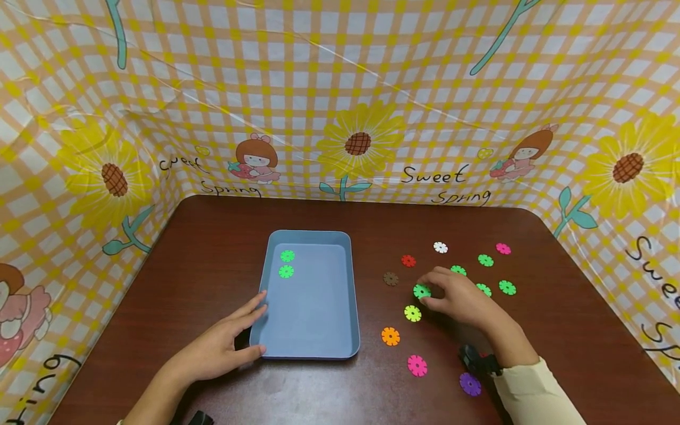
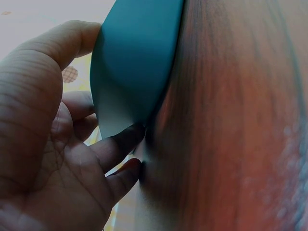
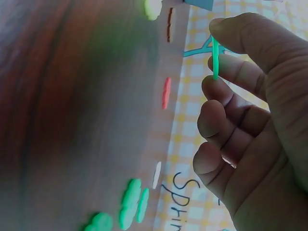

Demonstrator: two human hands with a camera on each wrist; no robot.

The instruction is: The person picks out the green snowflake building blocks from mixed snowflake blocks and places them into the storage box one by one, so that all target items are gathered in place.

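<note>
My right hand (image 1: 459, 295) pinches a green notched plastic disc (image 3: 215, 60) between thumb and fingers, above the table's right half. The right wrist view shows this disc edge-on, raised over the tabletop. Spread loosely, my left hand (image 1: 223, 342) touches the left side and near-left corner of a blue-grey tray (image 1: 304, 348). In the left wrist view its thumb meets the tray's rim while other fingers rest along the wall. Two green discs (image 1: 286, 271) lie inside the tray, one behind the other, near its far-left corner.
Around my right hand lie a yellow disc (image 1: 412, 313), an orange disc (image 1: 390, 336), a pink disc (image 1: 417, 365), a purple disc (image 1: 470, 384), a brown disc (image 1: 390, 278), a red disc (image 1: 408, 260), a white disc (image 1: 440, 247) and several green ones. A checked cloth (image 1: 297, 88) surrounds the table.
</note>
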